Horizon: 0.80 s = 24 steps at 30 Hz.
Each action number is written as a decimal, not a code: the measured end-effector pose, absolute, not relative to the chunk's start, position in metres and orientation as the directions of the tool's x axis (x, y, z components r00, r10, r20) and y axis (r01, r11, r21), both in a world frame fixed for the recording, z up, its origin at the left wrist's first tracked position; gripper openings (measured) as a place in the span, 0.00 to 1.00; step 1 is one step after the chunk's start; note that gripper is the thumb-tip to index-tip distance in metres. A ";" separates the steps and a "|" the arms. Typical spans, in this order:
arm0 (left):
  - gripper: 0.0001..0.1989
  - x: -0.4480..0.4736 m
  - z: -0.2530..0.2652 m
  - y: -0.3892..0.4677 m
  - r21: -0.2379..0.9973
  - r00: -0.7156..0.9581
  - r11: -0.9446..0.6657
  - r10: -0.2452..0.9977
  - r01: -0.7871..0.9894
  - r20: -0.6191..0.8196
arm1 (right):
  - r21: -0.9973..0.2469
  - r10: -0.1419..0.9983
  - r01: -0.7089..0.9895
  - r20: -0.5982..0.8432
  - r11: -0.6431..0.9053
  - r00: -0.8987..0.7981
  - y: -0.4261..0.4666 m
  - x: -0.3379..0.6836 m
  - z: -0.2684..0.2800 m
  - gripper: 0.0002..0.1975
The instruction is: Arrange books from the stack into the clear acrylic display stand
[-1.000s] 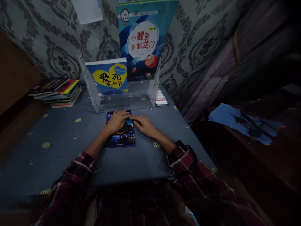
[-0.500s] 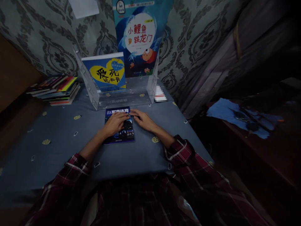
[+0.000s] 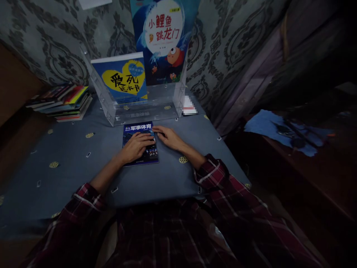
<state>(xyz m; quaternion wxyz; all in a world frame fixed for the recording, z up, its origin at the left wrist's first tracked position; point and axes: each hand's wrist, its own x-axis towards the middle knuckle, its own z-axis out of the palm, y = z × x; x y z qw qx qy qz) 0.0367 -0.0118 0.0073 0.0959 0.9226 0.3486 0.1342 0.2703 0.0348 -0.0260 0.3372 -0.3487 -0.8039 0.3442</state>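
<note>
Mid-frame: left hand lies flat, ungripping, on blue book — right hand, loosely uncurled, empty, at its edge.

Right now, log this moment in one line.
left grip: resting on booklet | right grip: at booklet's right edge | booklet: closed, on table

A blue cloth lies near the curtain

glossy paper booklet, smooth clear plastic rack, matt cloth table cover, matt fabric sleeves
</note>
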 end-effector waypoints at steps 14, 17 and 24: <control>0.44 0.034 0.010 -0.034 0.169 0.786 -0.783 0.614 0.598 0.065 | -0.739 0.777 0.354 0.354 0.573 -0.520 0.035 0.271 -0.030 0.22; 0.40 0.038 0.010 -0.035 0.149 0.770 -0.771 0.634 0.620 0.078 | -0.720 0.768 0.365 0.362 0.590 -0.528 0.035 0.272 -0.030 0.23; 0.39 0.042 0.005 -0.029 0.136 0.759 -0.765 0.643 0.630 0.103 | -0.710 0.758 0.363 0.369 0.604 -0.538 0.034 0.273 -0.028 0.22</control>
